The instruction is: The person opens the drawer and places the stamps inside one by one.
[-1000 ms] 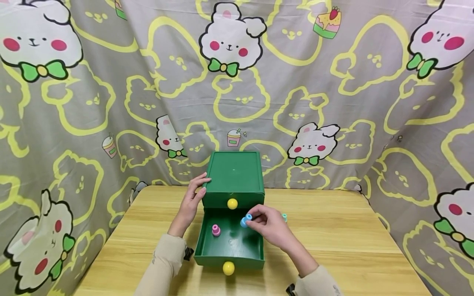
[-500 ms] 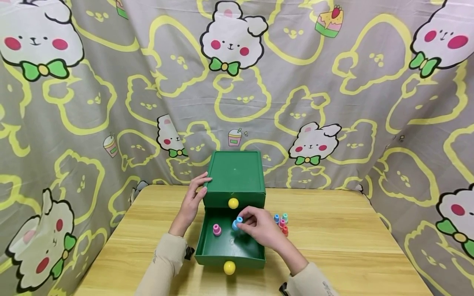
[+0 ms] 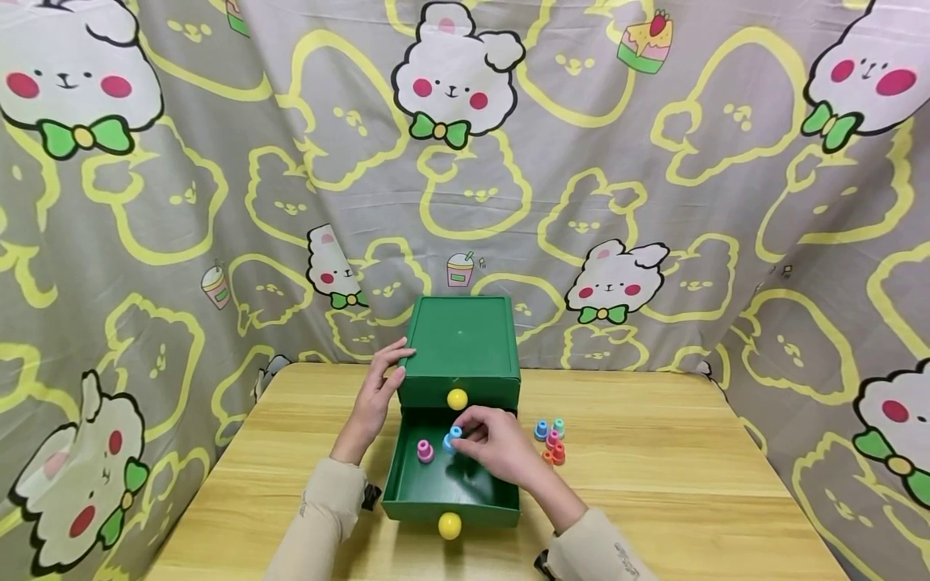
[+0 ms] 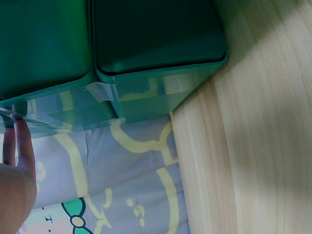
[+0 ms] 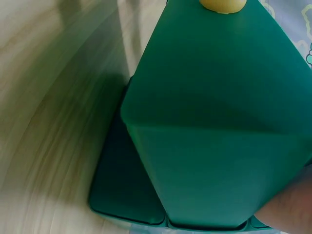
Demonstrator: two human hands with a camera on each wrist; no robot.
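A green cabinet [image 3: 459, 335] with two drawers stands on the table. Its upper drawer [image 3: 429, 394] is closed; the lower drawer [image 3: 454, 492] is pulled out. My left hand [image 3: 370, 399] rests on the cabinet's left side, extended fingers touching its top edge; the left wrist view shows fingertips against the side wall. Between thumb and fingers, my right hand [image 3: 494, 442] pinches a light blue stepped plastic piece [image 3: 452, 440] inside the lower drawer's space. I cannot tell if the piece touches the drawer floor. Left of it, a pink stepped piece [image 3: 425, 451] stands upright in the drawer.
Right of the drawer, several similar pieces cluster on the table [image 3: 654, 484]: a dark blue piece [image 3: 541, 429], a mint one [image 3: 559, 426], a pink one and red ones. Yellow knobs stick out from both drawer fronts. A patterned curtain [image 3: 465, 202] hangs behind.
My right hand has carried the light blue piece leftward and slightly down, closer to the pink one, uncovering the cluster of pieces on the right. The left hand has stayed put.
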